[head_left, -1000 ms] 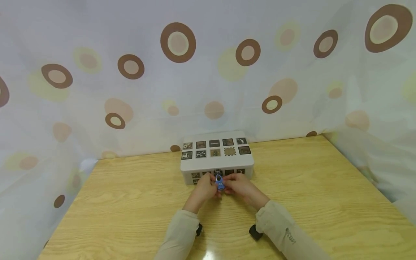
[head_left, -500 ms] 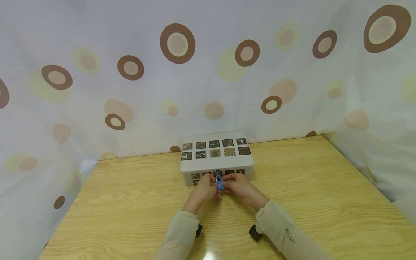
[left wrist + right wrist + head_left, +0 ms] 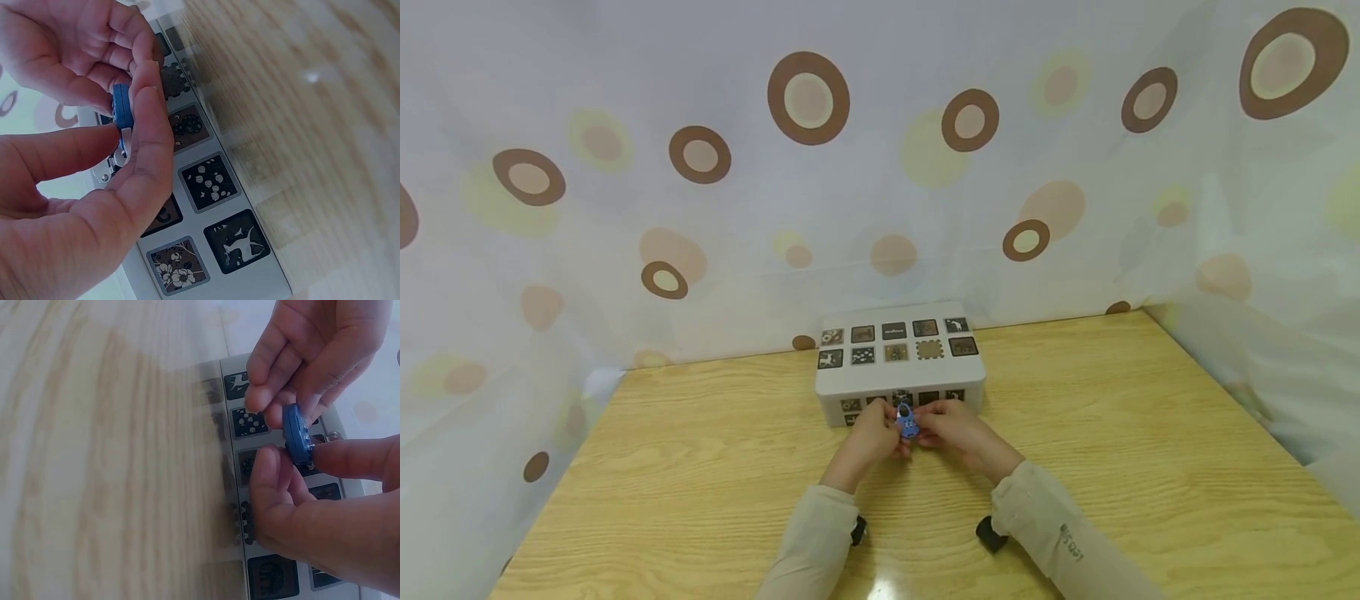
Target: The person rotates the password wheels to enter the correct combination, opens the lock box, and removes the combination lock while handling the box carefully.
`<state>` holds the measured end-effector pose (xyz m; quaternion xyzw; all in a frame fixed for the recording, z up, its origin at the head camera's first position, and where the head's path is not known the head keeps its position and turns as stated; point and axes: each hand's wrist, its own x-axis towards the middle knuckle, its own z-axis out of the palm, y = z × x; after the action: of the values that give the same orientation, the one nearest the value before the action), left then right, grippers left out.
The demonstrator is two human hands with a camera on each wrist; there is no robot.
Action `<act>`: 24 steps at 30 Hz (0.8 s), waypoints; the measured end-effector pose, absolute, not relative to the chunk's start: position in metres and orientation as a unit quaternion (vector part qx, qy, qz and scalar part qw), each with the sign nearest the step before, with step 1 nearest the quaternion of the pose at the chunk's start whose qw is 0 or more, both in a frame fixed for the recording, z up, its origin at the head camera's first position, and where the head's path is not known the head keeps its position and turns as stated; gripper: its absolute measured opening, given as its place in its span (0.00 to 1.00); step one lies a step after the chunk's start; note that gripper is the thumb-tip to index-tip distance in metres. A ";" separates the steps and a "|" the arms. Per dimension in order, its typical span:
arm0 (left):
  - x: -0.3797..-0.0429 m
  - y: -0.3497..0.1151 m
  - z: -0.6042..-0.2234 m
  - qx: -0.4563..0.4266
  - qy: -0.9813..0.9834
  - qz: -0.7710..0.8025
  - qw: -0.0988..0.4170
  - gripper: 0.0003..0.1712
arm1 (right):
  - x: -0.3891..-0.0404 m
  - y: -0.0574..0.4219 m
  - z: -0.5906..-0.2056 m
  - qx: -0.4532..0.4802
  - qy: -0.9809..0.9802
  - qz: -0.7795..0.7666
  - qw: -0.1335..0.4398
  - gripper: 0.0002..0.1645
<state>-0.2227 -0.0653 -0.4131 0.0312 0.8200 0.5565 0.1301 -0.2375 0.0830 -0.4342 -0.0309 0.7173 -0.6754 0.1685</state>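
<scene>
Head view: a small blue padlock with a curved shackle [image 3: 908, 427] is pinched by the left hand [image 3: 874, 432] and the right hand [image 3: 953, 429], just before the front of a white rectangular box bearing dark picture squares [image 3: 899, 373], which stands on a yellowish wood-grain table [image 3: 707, 475].

I count two grips [image 3: 874, 429] [image 3: 953, 429] from afar, one blue padlock [image 3: 907, 426], one box [image 3: 880, 377], ten lid pictures [image 3: 896, 352], two sleeves [image 3: 816, 533] [image 3: 1052, 517], one desk [image 3: 700, 450]

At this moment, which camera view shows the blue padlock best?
The head view: the blue padlock is small there, but its face and shackle are visible. Both wrist views show it larger but mostly edge-on, partly covered by fingers.
</scene>
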 end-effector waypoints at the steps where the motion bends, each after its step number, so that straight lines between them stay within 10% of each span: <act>1: -0.223 -0.065 -0.413 0.031 0.820 0.556 0.130 0.05 | -0.238 0.083 -0.434 -0.031 0.716 -0.677 0.170 0.17; 24: -0.223 -0.065 -0.413 0.029 0.826 0.547 0.133 0.07 | -0.235 0.080 -0.430 -0.012 0.714 -0.680 0.168 0.17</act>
<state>-0.2231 -0.0654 -0.4131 0.0291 0.8258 0.5473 0.1331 -0.2350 0.0800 -0.4300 -0.0123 0.7140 -0.6796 0.1678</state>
